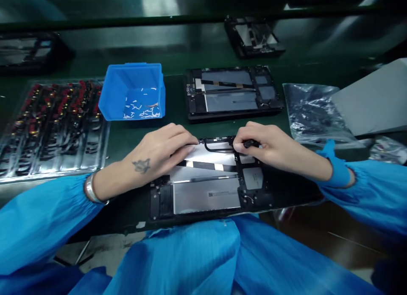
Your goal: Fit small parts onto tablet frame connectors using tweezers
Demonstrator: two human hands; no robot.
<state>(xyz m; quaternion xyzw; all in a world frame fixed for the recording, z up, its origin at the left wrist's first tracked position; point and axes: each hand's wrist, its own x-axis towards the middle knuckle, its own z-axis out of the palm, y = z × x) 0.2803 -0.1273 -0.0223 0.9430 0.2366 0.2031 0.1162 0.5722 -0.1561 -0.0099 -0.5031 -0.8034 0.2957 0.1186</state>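
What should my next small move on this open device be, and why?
Probably press the black cable down near the far edge of the open device with your left hand: it curves close to those fingertips, while your right hand has its grip on a small black part. I can't tell whether the cable is already seated.

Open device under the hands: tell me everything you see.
The open device lies flat by the bench's near edge: black frame, silvery, metallic-looking panels, one with small printing, a dark strip slanting across. The left hand rests on its far side; the right hand, pinching a small black item, is far right.
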